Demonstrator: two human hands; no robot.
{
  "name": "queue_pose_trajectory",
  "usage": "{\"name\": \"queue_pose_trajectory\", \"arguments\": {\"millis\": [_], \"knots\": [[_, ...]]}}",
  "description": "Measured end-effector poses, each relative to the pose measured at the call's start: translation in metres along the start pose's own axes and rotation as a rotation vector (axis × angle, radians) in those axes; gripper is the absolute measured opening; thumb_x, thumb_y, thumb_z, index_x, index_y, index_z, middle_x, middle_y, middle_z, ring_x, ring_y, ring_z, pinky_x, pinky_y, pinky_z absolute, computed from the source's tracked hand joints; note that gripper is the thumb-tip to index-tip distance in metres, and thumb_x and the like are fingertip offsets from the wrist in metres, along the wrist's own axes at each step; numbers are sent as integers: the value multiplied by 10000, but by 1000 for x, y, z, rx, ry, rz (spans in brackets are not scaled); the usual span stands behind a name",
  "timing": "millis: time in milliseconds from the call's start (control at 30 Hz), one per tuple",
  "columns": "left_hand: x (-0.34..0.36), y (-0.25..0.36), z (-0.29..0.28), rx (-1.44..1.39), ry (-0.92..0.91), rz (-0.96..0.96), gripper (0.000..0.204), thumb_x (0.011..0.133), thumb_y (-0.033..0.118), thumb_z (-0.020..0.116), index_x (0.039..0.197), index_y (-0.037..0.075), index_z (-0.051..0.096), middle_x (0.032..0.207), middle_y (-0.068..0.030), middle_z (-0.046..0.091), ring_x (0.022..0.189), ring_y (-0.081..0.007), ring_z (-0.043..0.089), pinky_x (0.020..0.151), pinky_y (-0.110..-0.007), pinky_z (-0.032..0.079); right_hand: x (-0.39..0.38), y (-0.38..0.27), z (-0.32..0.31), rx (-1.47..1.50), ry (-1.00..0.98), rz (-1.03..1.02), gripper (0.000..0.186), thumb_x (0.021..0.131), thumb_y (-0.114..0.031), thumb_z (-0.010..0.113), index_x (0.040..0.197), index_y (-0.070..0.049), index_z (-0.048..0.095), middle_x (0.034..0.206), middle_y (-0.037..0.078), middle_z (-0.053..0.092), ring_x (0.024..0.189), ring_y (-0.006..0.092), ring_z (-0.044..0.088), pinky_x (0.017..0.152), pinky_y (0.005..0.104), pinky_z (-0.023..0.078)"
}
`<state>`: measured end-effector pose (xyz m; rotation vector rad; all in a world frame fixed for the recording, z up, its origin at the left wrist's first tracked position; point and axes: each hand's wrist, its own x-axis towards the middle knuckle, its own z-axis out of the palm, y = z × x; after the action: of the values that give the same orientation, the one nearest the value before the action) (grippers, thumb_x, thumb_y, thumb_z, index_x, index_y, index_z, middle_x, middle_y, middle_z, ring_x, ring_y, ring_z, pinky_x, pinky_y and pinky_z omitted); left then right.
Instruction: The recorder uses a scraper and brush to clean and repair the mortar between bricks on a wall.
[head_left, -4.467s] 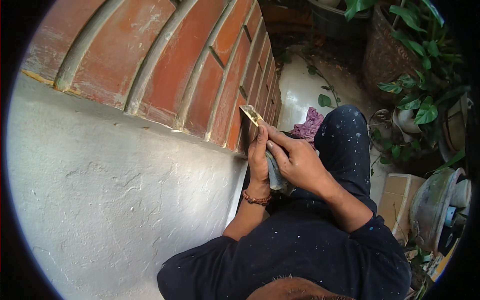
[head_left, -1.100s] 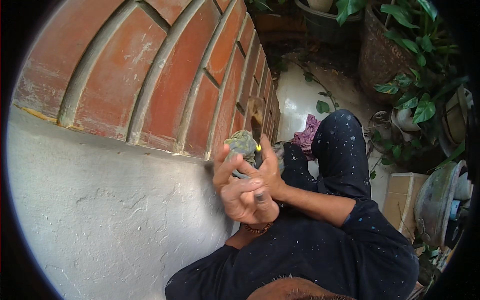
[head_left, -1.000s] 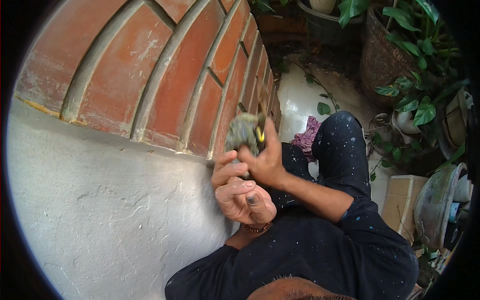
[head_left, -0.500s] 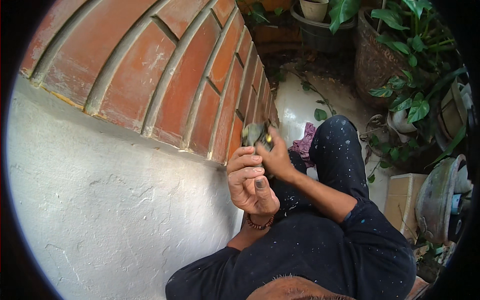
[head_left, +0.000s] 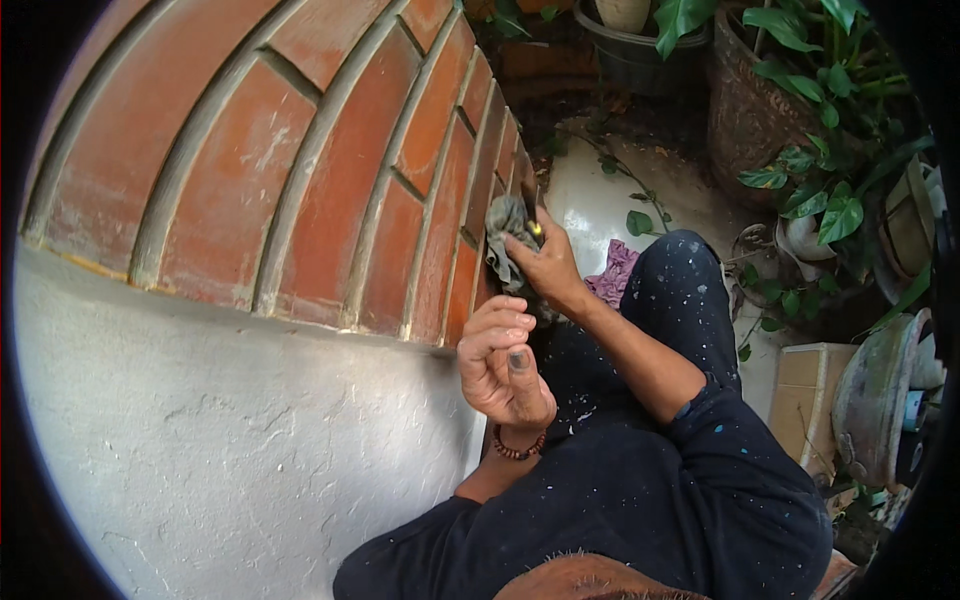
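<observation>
My right hand [head_left: 552, 268] grips a crumpled grey-green rag [head_left: 508, 222] beside the edge of the red brick wall [head_left: 340, 220]. A slim dark thing with a yellow spot shows between the rag and my fingers; its kind I cannot make out. Just below the rag, my left hand [head_left: 505, 372] is raised with its palm turned up. Its fingers are loosely bent, the thumb stands apart from them, and nothing shows in it. The thumb's nail is darkened, and a beaded bracelet circles that wrist.
A rough white wall surface [head_left: 230, 420] adjoins the bricks at the lower left. A purple cloth [head_left: 613, 275] lies on the pale floor beside my knee. Potted plants [head_left: 760, 120] crowd the far right, with a tan tiled block [head_left: 808, 400] and a large worn pot [head_left: 875, 405] nearer.
My right hand has moved away from my left fingers, up toward the bricks, and the rag shows more fully. My left hand stays nearly in place. The brick wall has shifted slightly in view.
</observation>
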<state>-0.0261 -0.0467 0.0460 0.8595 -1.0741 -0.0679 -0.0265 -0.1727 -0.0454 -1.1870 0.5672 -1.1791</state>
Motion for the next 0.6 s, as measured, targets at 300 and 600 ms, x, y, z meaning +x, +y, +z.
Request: {"name": "queue_pose_trajectory", "arguments": {"millis": [300,600], "knots": [[0,3,2,-34,-17,-41,110,1001,96,560,1024,-11,546,898,-155,628,855,-222,600,885,-435,518,37,-28,7,130,56,-36,315,917,-105,741,1188,16,635,1047,65,726,943,115,657,858,290,537],[-2,5,1,-44,-20,-110,119,1012,108,553,1044,-4,534,886,-142,622,847,-223,590,862,-414,512,42,-32,4,-317,137,-230,304,861,-147,736,1107,-14,616,960,191,696,885,288,696,802,372,532]]}}
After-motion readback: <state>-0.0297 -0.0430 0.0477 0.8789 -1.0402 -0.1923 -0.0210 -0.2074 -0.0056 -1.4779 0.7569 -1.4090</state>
